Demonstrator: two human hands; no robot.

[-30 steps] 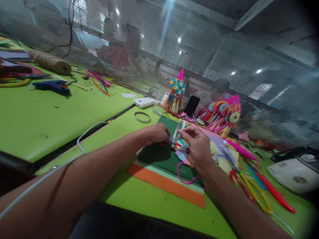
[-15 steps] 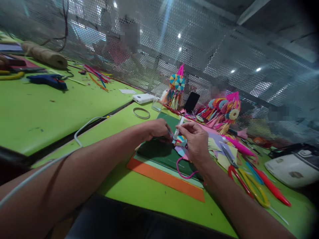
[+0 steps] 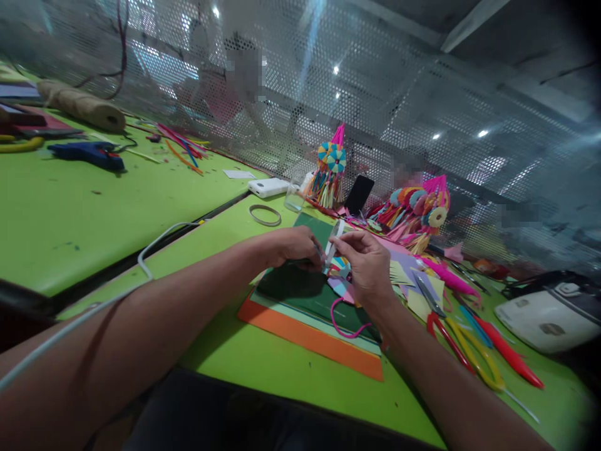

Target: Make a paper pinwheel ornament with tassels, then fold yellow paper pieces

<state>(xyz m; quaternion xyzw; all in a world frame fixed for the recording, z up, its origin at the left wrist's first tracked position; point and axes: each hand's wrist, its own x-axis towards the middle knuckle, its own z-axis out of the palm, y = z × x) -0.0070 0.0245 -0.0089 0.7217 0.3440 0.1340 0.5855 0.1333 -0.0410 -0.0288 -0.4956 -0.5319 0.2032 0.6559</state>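
The right hand (image 3: 369, 262) pinches a white strip (image 3: 331, 249) above the multicoloured paper rosette (image 3: 340, 268), at the left hand's (image 3: 303, 247) four o'clock. The left hand's fingers are drawn together; what they grip, I cannot tell. Dark green paper (image 3: 300, 291) lies beneath on the bench (image 3: 220, 351); scissors (image 3: 428, 294) lie at the right hand's four o'clock.

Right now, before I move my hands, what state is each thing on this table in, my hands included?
Right hand: pinching white strip
White strip: held, slanting up
Left hand: fingers curled, grip unclear
Green sheet: flat
Phone: propped up, screen dark
Clear jar: upright
Ring: lying flat
Blue glue gun: lying down
Brown roll: on its side
Red-handled scissors: lying down
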